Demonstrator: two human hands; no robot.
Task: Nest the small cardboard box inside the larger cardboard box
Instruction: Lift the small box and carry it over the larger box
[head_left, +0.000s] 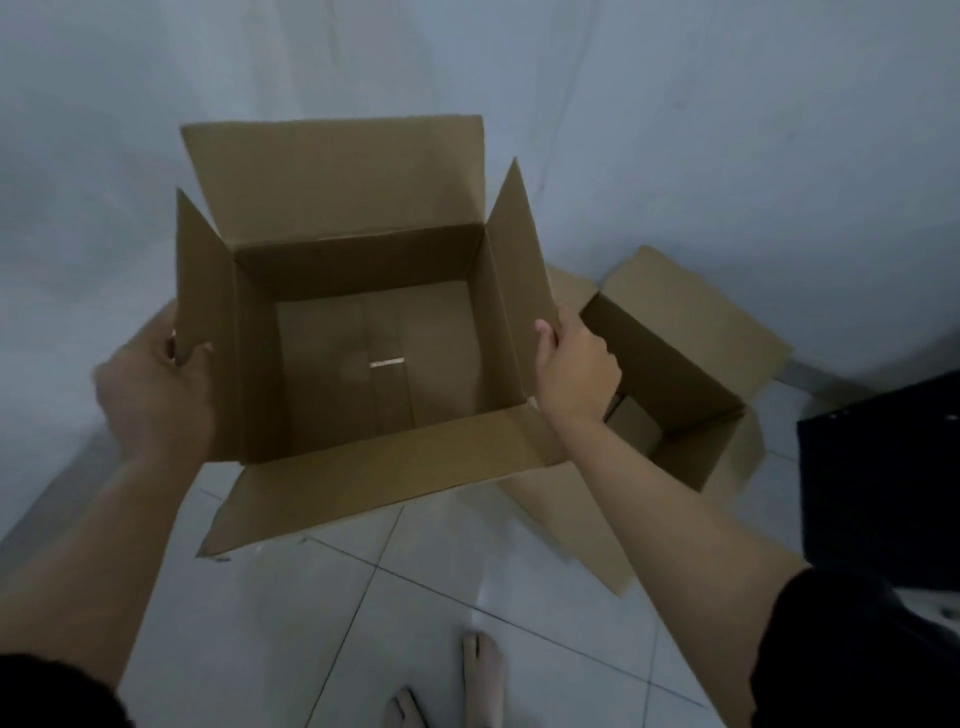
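Cardboard box (363, 291), open, flaps up

Your left hand (156, 395) is smeared by motion, and its fingers vanish behind the side flap of the box you hold (358, 249), so you cannot tell how they grip. Your right hand (574, 371) and that box cover the near-left part of the second box (691, 374) on the floor, hiding most of its inside. The dark object (883, 483) at the right is cut by the picture's edge and cannot be identified. Your feet (480, 670) are cropped at the bottom edge.
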